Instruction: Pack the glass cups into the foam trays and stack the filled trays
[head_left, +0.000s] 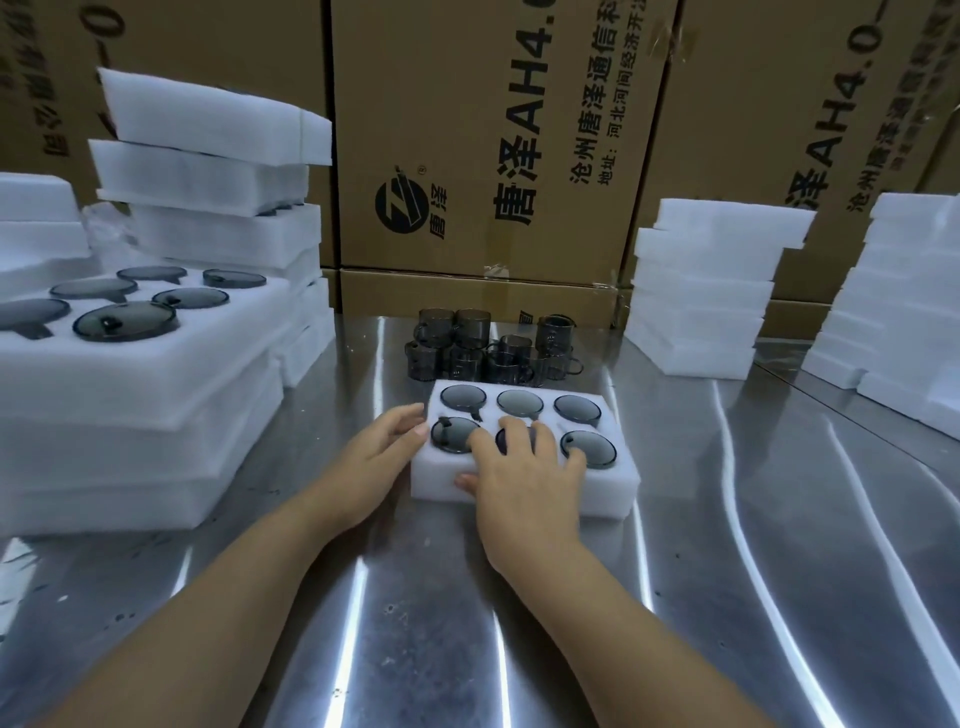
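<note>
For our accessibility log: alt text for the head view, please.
A person's right hand rests on a foam tray holding dark glass cups, the left hand touching its left side. Loose cups stand behind it on the steel table; filled trays are stacked at left, plain foam blocks at right.

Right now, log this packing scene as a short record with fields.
tray: foam tray on metal table, six slots
cups in tray: five visible; front middle slot hidden under right hand
left hand: touches tray's left edge
right hand: rests on tray top
loose cups: clustered behind tray
left stack: filled trays
right stack: foam blocks
</note>
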